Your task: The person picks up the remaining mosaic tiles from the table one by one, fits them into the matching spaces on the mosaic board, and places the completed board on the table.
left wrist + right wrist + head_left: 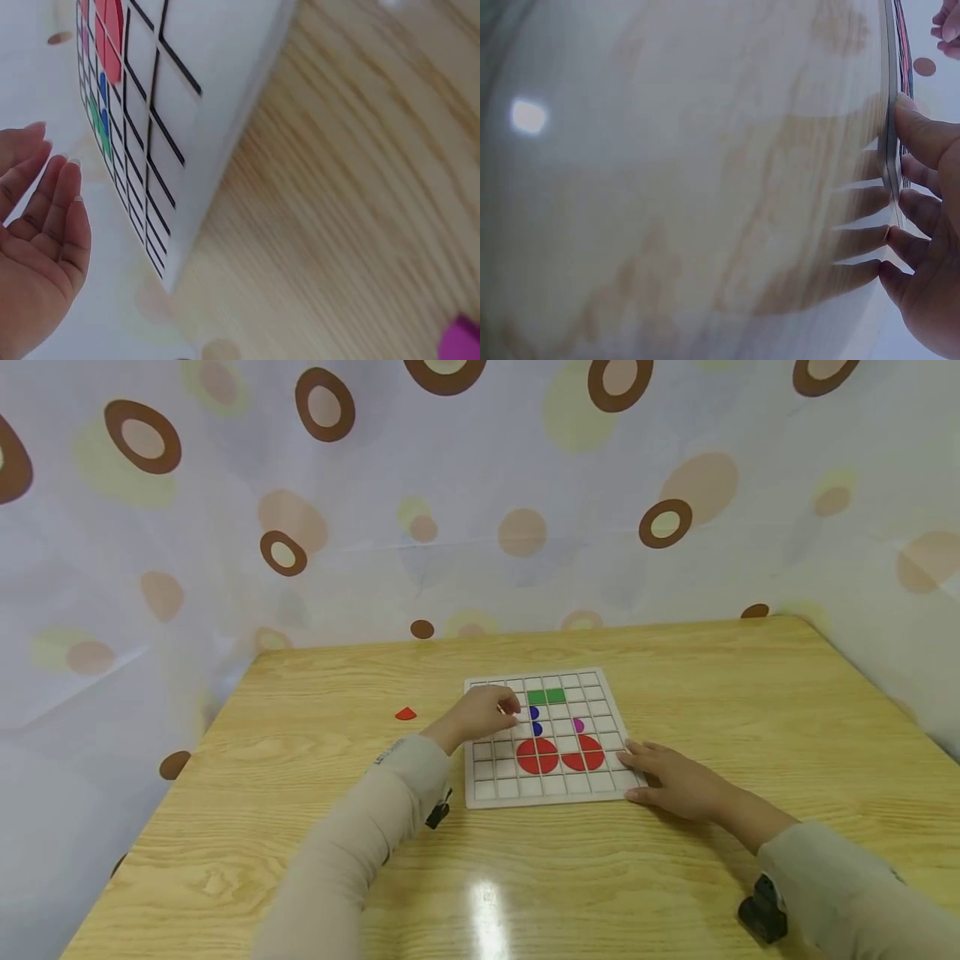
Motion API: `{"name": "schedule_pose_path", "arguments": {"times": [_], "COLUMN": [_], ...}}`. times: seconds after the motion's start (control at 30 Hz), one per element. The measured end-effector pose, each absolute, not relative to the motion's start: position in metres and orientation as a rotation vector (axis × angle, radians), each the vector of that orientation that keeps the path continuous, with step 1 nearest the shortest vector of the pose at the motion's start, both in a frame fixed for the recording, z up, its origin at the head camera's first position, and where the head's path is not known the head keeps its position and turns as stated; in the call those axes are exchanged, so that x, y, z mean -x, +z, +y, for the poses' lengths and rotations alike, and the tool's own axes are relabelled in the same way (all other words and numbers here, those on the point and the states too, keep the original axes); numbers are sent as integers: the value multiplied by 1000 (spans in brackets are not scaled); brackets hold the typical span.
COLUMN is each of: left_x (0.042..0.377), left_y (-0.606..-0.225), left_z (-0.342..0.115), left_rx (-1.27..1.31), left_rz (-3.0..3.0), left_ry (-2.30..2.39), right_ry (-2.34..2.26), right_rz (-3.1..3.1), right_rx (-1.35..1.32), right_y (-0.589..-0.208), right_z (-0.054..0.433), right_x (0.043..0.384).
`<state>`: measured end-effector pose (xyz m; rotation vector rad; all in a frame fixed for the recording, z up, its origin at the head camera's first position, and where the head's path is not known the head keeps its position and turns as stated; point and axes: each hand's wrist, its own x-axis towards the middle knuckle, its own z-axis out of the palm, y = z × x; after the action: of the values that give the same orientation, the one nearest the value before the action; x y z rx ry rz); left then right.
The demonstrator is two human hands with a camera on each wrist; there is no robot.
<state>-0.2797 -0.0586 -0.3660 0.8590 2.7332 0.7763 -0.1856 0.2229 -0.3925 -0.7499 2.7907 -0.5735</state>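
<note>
A white square board (483, 790) with a raised grid lies on the table, holding red, blue, green and magenta pieces. My left hand (480, 714) hovers over the board's left part, fingers loosely bent, with a gap between thumb and fingertips and nothing seen in it. The same hand (41, 247) shows its palm in the left wrist view, beside the grid. At the board's right edge, my right hand (678, 781) rests with spread fingers, the thumb near the front corner. Two red round shapes (537, 756) sit in the lower rows; the right one lacks its upper-left quarter.
A loose red quarter-circle piece (406, 714) lies on the wooden table (585, 877), left of the board. In the left wrist view, a magenta piece (460, 341) lies at the lower right. A patterned cloth (480, 585) hangs behind and beside the table.
</note>
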Motion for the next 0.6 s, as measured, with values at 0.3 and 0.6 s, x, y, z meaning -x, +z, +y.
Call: {"name": "schedule_pose_path", "arguments": {"times": [0.3, 0.6], "left_x": [282, 285], "left_y": [-361, -363], "left_z": [-97, -129], "left_rx": [-654, -540], "left_rz": [2758, 2786], "left_ry": [891, 920], "right_ry": [-583, -593], "right_rz": [2793, 2798], "right_rx": [750, 737], "right_y": [-394, -396], "right_z": [223, 223], "right_x": [187, 185]}}
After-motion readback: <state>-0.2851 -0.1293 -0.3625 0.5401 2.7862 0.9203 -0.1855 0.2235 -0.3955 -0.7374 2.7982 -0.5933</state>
